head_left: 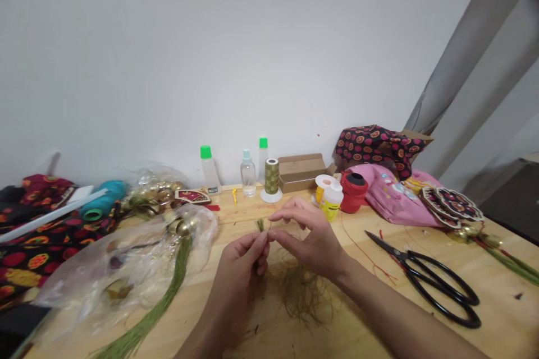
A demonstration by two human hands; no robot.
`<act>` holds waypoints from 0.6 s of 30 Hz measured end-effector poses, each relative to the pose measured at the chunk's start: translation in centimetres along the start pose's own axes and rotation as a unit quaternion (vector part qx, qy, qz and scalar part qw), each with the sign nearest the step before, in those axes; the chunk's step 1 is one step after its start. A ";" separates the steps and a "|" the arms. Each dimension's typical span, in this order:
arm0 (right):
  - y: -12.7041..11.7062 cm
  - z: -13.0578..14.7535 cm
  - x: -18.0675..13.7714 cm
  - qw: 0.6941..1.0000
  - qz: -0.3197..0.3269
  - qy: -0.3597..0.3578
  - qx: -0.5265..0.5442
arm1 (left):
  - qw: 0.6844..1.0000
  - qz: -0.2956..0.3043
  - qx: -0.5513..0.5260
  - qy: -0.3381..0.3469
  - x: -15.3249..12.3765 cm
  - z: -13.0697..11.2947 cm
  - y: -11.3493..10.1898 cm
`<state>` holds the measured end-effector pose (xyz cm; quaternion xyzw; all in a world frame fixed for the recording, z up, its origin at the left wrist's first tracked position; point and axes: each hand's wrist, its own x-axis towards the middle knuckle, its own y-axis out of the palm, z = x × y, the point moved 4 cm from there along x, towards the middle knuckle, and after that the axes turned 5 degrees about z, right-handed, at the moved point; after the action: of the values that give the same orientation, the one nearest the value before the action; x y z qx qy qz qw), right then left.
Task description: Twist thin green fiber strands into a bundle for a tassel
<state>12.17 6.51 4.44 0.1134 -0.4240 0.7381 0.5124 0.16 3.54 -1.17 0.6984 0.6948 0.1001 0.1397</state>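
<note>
My left hand (246, 255) is closed around a small bundle of olive-green threads (260, 225), whose short cut ends stick up above the thumb. Close beside it, my right hand (305, 233) has thumb and index finger bent toward the bundle, at a thin thread (270, 225) that barely shows between the fingertips. Below my hands a loose tangle of green thread (303, 291) lies on the wooden table (290, 342). The lower part of the bundle is hidden by my left hand.
Black-handled scissors (425, 280) lie at the right. To the left, a long green tassel (168, 291) rests on a clear plastic bag (88, 291). Along the wall stand a green thread spool (272, 176), a yellow-labelled bottle (332, 202), red thread (353, 193) and a cardboard box (301, 173).
</note>
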 end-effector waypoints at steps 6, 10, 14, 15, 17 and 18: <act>0.8 -0.4 -0.3 0.995 0.047 -0.011 -0.083 | 1.000 0.000 0.017 0.007 -0.1 0.1 -0.1; 0.8 -0.6 -0.2 0.996 0.049 -0.001 -0.080 | 1.000 0.009 0.021 0.001 -0.1 0.3 -0.1; 0.7 -0.7 -0.1 0.997 0.049 0.020 -0.061 | 1.000 0.009 0.023 0.001 0.1 0.4 -0.1; 0.7 -0.8 -0.1 0.997 0.046 0.027 -0.053 | 1.000 0.008 0.022 0.001 0.1 0.3 -0.1; 0.6 -0.9 0.0 0.998 0.033 0.041 -0.034 | 1.000 0.005 0.017 -0.003 0.1 0.4 -0.2; 0.5 -1.0 0.0 0.998 0.025 0.046 -0.023 | 1.000 0.004 0.014 -0.005 0.1 0.4 -0.2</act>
<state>11.99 7.20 3.58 0.0569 -0.4195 0.7449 0.5157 0.11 3.63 -1.58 0.7032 0.6930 0.0875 0.1327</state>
